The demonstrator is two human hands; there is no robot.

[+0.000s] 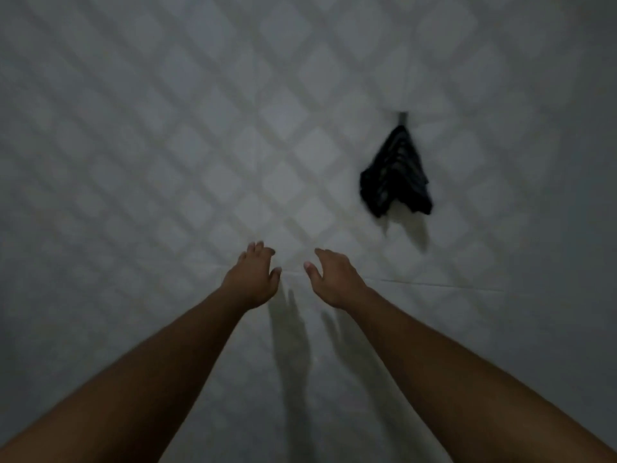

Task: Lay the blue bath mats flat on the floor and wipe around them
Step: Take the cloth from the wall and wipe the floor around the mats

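Both my arms reach forward toward a pale tiled wall with a diamond pattern. My left hand (254, 275) is empty, fingers spread, close to the wall. My right hand (329, 277) is beside it, also empty with fingers apart. Their shadows fall on the wall just below. A dark striped cloth (395, 175) hangs from a small hook (403, 117) up and to the right of my right hand, apart from it. No blue bath mat is in view.
The diamond-patterned tiled wall (167, 145) fills the whole view in dim light. A horizontal tile joint (434, 282) runs behind my hands. The floor is out of sight.
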